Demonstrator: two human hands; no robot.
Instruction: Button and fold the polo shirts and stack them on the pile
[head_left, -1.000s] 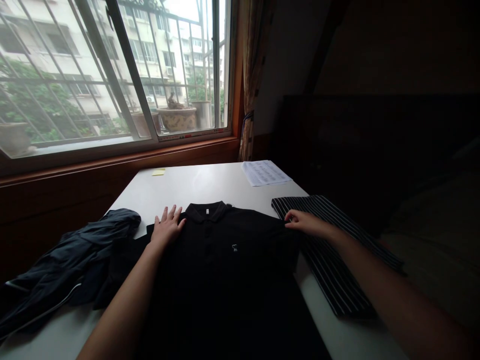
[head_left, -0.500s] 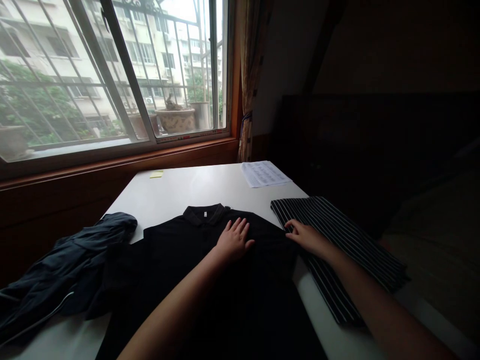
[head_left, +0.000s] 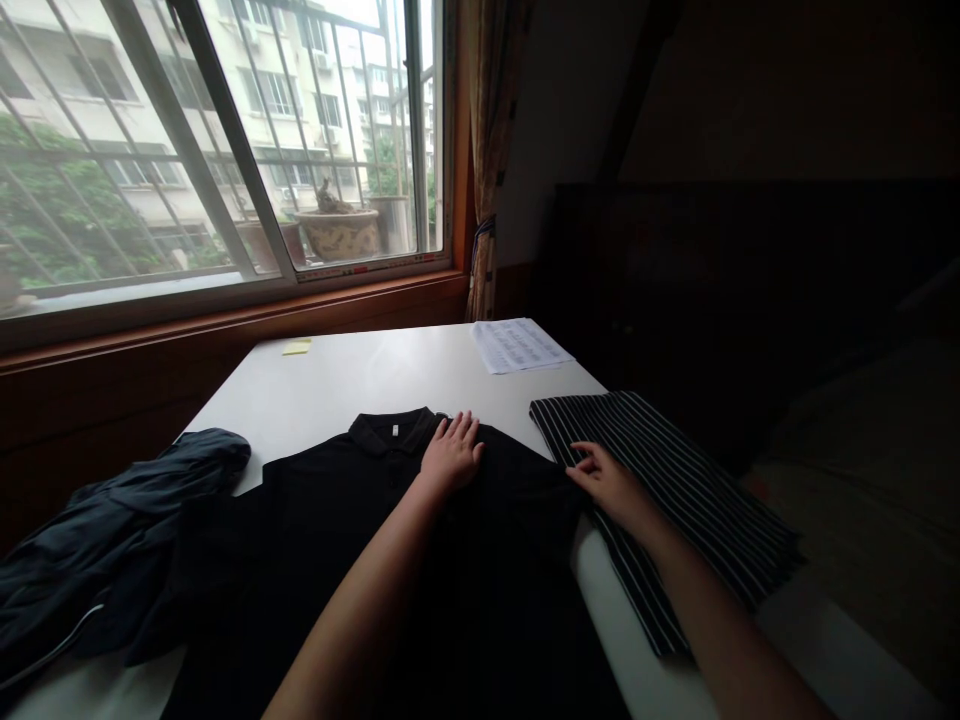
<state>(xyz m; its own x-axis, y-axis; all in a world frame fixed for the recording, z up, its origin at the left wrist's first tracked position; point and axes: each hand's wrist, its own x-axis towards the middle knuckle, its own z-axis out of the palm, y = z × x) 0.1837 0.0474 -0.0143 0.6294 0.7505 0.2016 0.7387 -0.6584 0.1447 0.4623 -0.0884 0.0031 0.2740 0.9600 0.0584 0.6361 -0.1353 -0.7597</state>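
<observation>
On white table [head_left: 375, 370], black polo shirt [head_left: 322, 520] was laid lengthwise, collar [head_left: 367, 437] away; left hand [head_left: 452, 457] was spread open beside collar; right hand [head_left: 616, 492] was half-curled at sleeve [head_left: 556, 492], pinch unclear

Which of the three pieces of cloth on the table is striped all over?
The flat cloth beside the right hand. The shirt is black without stripes; the crumpled garment shows just one pale line.

Bare white tabletop [head_left: 360, 365] lay open toward the far edge, papers [head_left: 520, 346] flanking its far-right corner.
</observation>
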